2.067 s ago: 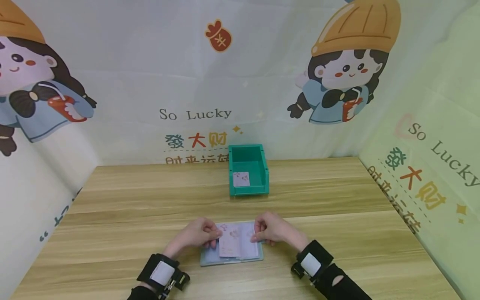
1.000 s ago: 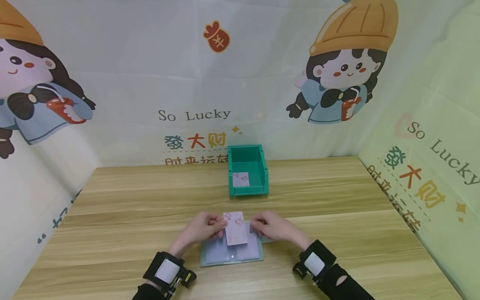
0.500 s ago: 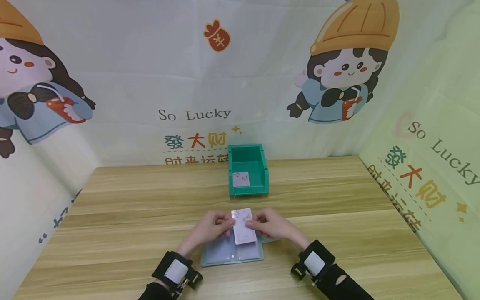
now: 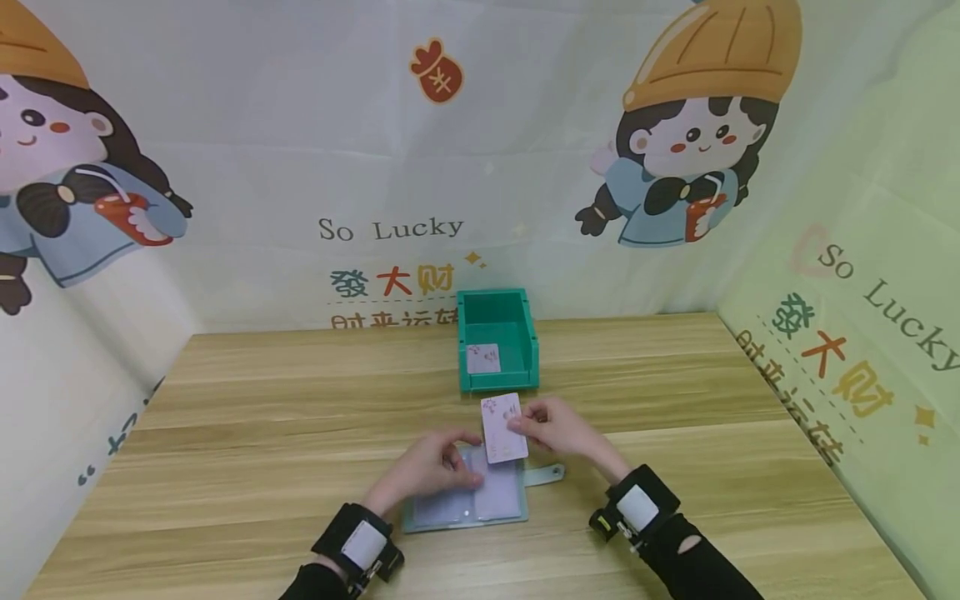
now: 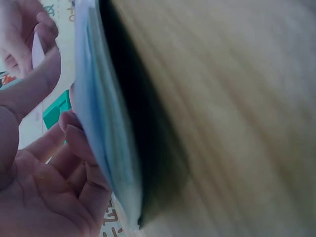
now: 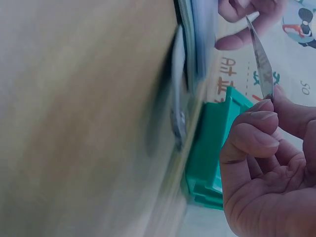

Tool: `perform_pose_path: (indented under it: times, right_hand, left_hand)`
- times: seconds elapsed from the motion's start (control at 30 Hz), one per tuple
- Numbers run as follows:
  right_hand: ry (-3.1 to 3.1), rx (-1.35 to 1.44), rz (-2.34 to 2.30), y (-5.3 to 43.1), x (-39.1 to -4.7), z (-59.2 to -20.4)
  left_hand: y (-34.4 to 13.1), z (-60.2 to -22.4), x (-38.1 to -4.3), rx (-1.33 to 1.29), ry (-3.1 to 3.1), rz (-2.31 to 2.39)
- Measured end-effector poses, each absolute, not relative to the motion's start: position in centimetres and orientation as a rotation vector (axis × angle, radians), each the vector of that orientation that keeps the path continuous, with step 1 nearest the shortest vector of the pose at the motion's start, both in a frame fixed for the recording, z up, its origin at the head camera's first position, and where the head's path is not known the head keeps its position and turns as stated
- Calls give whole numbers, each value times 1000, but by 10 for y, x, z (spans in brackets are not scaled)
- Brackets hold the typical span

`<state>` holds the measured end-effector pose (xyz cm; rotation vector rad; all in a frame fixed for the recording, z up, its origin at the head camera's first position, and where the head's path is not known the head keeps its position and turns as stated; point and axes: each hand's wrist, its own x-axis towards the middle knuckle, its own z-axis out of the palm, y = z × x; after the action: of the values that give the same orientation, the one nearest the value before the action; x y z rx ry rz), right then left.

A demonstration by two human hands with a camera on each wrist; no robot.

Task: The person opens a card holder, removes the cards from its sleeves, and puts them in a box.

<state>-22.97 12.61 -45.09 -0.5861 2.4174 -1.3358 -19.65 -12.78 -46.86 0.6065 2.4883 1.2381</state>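
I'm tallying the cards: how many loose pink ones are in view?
2: a card in the right hand, another card in the bin; more may be hidden beneath either.

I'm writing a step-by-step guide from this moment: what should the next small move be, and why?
I'd probably have the right hand carry its card to the green bin and lower it in. That hand alone pinches the card, just in front of the bin, inside which another card lies; the left hand, over the open booklet, isn't gripping it.

Table (image 4: pixel 247 467): wood-grain | green bin (image 4: pixel 499 384): near far edge | open card holder (image 4: pixel 498 503): before bin, apart
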Motion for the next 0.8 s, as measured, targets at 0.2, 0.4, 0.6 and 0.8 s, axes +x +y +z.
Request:
perform_pose_path:
  times: [0.2, 0.4, 0.6, 0.8]
  right_hand:
    - [2441, -540, -1346, 127, -240, -444]
    - [2500, -520, -1305, 124, -252, -435]
    - [2540, -503, -1280, 120, -263, -426]
    - [2572, -480, -1252, 114, -272, -418]
  left_hand:
    - [-123, -465, -194, 581, 2515, 1140]
    - [-122, -464, -192, 584, 2542, 1112]
    - [-124, -465, -192, 593, 2534, 1108]
    - [-125, -465, -191, 585, 2527, 1100]
